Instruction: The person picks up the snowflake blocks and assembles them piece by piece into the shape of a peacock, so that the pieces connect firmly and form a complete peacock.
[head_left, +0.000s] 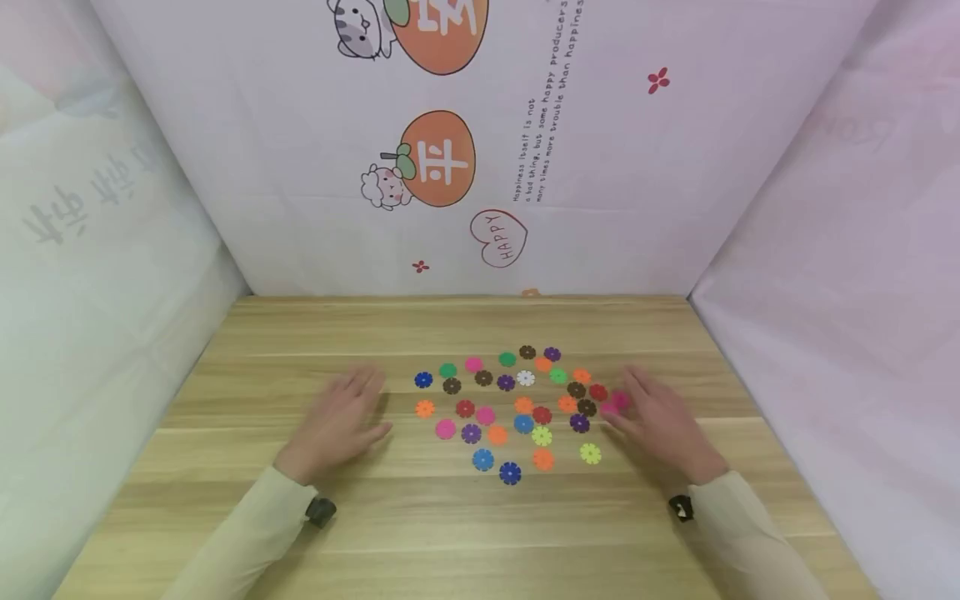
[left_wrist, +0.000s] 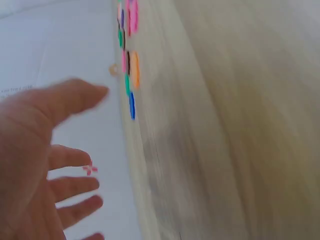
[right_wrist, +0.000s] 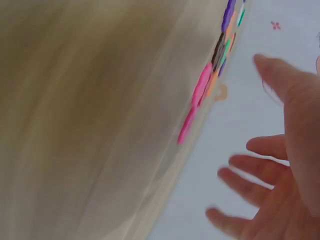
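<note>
Many small notched plastic discs in several colours lie flat and spread over the middle of the wooden table (head_left: 420,517). My left hand (head_left: 337,423), slightly blurred, is to the left of them, fingers spread and holding nothing; a dark blue disc (head_left: 423,380) and an orange disc (head_left: 425,408) are nearest. On the right, my right hand (head_left: 666,423) is also spread, its thumb side close beside two pink discs (head_left: 620,399). In the right wrist view its fingers (right_wrist: 257,170) are apart with nothing between them. A lime disc (head_left: 591,453) lies near that thumb.
White printed cloth (head_left: 600,233) stands behind the table, and plain pale cloth walls (head_left: 847,275) rise at both sides. Each wrist wears a small black device (head_left: 321,512). Bare wood lies in front of the discs.
</note>
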